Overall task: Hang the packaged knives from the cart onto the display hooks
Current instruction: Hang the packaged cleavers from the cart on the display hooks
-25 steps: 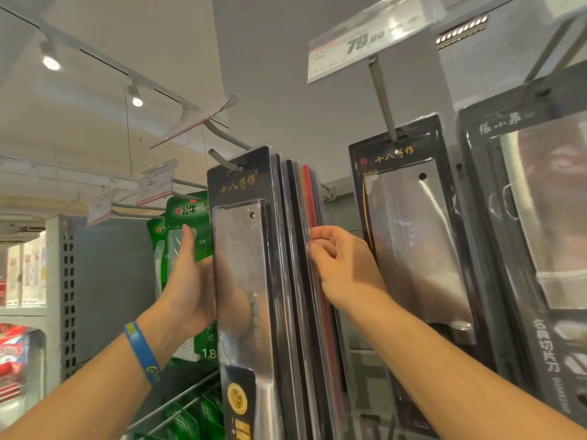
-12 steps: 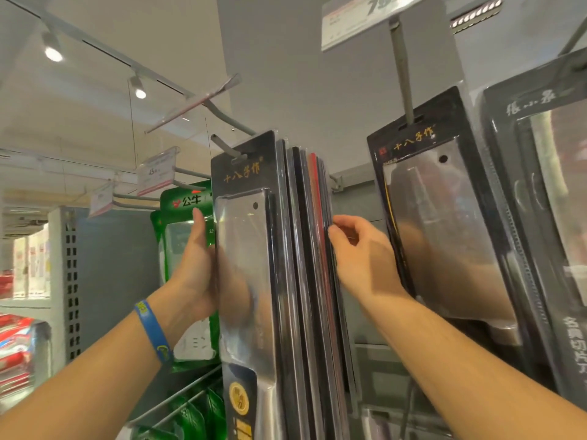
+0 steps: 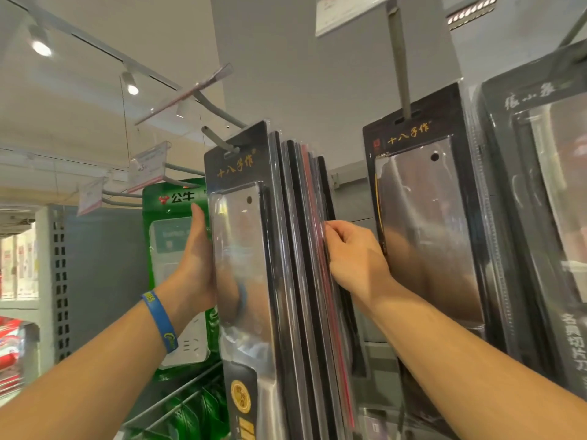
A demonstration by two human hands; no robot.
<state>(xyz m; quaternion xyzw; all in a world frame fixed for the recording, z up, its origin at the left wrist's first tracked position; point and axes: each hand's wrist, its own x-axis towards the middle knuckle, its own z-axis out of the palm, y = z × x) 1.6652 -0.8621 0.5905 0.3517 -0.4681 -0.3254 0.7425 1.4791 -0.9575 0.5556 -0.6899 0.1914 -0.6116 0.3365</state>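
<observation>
Head view, packaged knives hang vertical, left grip flat, right grip pinching them.

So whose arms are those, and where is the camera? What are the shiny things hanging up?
Those arms belong to a person, not a machine. The camera sits on the person's head, so you see what they see, looking up at a shop wall. There is only this one view. Nothing lies on a table here; things hang from metal hooks. The shiny things are big kitchen knives sealed in black packs. A row of knife packs hangs in the middle. The left hand, with the blue wristband, lies flat against the side of the front pack. The right hand has curled fingers that pinch the packs' edges further back. Another knife pack hangs to the right under a price tag, and green packs hang to the left.
</observation>
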